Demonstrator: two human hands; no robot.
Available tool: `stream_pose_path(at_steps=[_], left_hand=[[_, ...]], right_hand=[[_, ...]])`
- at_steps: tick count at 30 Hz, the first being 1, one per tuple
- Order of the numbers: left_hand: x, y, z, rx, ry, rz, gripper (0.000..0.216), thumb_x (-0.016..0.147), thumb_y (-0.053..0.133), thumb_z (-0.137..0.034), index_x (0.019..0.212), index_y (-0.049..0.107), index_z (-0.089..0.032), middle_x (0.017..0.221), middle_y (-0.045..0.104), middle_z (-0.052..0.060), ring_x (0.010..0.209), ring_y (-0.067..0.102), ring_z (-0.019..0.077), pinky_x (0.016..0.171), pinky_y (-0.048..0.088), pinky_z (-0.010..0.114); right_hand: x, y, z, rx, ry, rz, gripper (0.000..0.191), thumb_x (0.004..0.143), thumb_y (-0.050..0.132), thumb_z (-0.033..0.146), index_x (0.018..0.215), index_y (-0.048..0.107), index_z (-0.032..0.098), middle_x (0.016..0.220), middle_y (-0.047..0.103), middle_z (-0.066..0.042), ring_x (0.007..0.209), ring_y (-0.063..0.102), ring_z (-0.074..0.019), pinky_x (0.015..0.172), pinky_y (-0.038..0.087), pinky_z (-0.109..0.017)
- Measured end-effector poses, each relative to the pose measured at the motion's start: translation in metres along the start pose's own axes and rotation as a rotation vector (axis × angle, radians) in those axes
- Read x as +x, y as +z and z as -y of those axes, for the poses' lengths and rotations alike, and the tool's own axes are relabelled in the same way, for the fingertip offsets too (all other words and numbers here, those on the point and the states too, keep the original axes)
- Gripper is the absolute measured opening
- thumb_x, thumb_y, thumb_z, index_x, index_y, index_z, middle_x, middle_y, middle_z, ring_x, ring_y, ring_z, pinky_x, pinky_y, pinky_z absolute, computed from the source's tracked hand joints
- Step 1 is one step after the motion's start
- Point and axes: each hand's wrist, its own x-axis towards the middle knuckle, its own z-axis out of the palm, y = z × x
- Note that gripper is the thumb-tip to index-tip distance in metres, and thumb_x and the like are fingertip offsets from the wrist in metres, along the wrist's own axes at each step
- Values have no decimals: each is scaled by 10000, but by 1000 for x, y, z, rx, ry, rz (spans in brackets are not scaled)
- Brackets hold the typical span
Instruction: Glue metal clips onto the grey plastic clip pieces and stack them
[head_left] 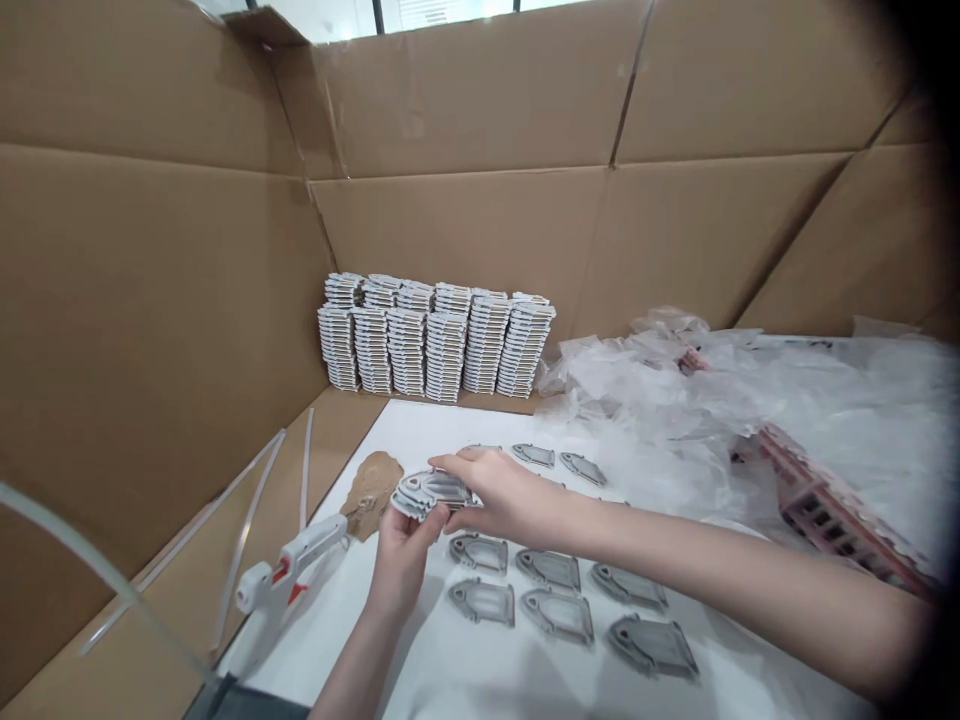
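Our left hand (403,548) and right hand (506,492) curl closed around a stack of plaques (429,488). We seem to be evening it; next probably calls for a steady grip.

Left fingers (433,522) and right fingers (453,464) curl close together.

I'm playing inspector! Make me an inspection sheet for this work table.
Surface: white tabletop, brown cardboard along its left.
Job's things: grey arched pieces lie in rows; pale stacks stand behind.
Clutter: crumpled clear plastic, pink building-like model, white glue gun, clear sticks.
Hands: left hand and right hand together hold a small stack of grey pieces.
Cables: pale curved cord or tube, lower left; I cannot tell which.
Surroundings: cardboard walls, left and back.
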Motion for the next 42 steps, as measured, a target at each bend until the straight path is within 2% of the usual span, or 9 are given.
stream_pose_path(at_steps=[4, 12, 18, 26, 30, 33, 36, 39, 42], left_hand=[[2, -4, 5, 59, 52, 68, 439, 682, 816, -329, 1048, 661, -143, 1063, 716, 111, 998, 658, 254, 845, 523, 318], [3, -4, 7, 77, 82, 113, 557, 715, 792, -337, 1211, 604, -167, 1226, 654, 126, 1175, 583, 282, 972, 474, 348], [4, -2, 5, 91, 78, 77, 647, 717, 790, -329, 1304, 560, -187, 1232, 649, 122, 1190, 570, 285, 978, 475, 351], [4, 1, 0, 12, -4, 61, 732, 703, 802, -339, 1366, 513, -227, 1274, 624, 101, 1216, 545, 264, 979, 457, 311], [2, 1, -1, 43, 19, 76, 745, 702, 805, -334, 1376, 501, -238, 1282, 612, 92, 1176, 553, 238, 939, 457, 273], [1, -1, -4, 111, -13, 73, 765, 732, 782, -353, 1411, 446, -251, 1265, 615, 99, 936, 604, 161, 787, 473, 226], [-1, -3, -8, 205, -65, 45, 678, 809, 702, -399, 1414, 428, -261, 1156, 659, 92, 629, 473, 77, 632, 416, 204], [-2, -2, -11, 264, -95, 84, 493, 880, 591, -453, 1306, 554, -207, 897, 684, 59, 543, 335, 79, 571, 348, 218], [-3, 0, -14, 299, -124, 163, 421, 881, 572, -474, 1142, 666, -158, 738, 633, 38, 540, 312, 90, 553, 309, 234]], right_hand=[[0, -1, 3, -16, 20, -4, 349, 780, 707, 210, 1109, 603, 157, 970, 681, -87, 873, 636, -208, 706, 425, -270], [-1, 14, -1, -151, 18, -115, 429, 739, 633, 120, 1162, 590, 176, 952, 693, -72, 835, 633, -201, 650, 362, -258], [3, 14, -6, -59, -15, -174, 485, 706, 601, 66, 1157, 590, 244, 937, 699, -26, 849, 631, -183, 665, 364, -243], [6, 16, -8, 1, -21, -191, 496, 710, 601, 65, 1168, 565, 251, 940, 695, -25, 878, 616, -187, 705, 394, -249], [8, 17, -13, 11, -24, -198, 489, 708, 629, 67, 1159, 577, 248, 924, 700, -21, 872, 618, -187, 707, 407, -248], [14, 8, -29, 13, -23, -219, 478, 701, 702, 124, 1156, 586, 215, 912, 708, -30, 828, 629, -178, 710, 418, -249], [27, -11, -61, -18, 8, -266, 480, 683, 749, 158, 1138, 601, 188, 936, 714, -38, 838, 641, -176, 743, 423, -255], [46, -27, -105, -72, 71, -296, 439, 680, 739, 138, 1101, 622, 185, 984, 709, -30, 837, 633, -170, 723, 419, -243], [67, -31, -146, -209, 195, -267, 396, 712, 702, 152, 1101, 632, 170, 975, 705, -44, 859, 626, -188, 719, 414, -246]])
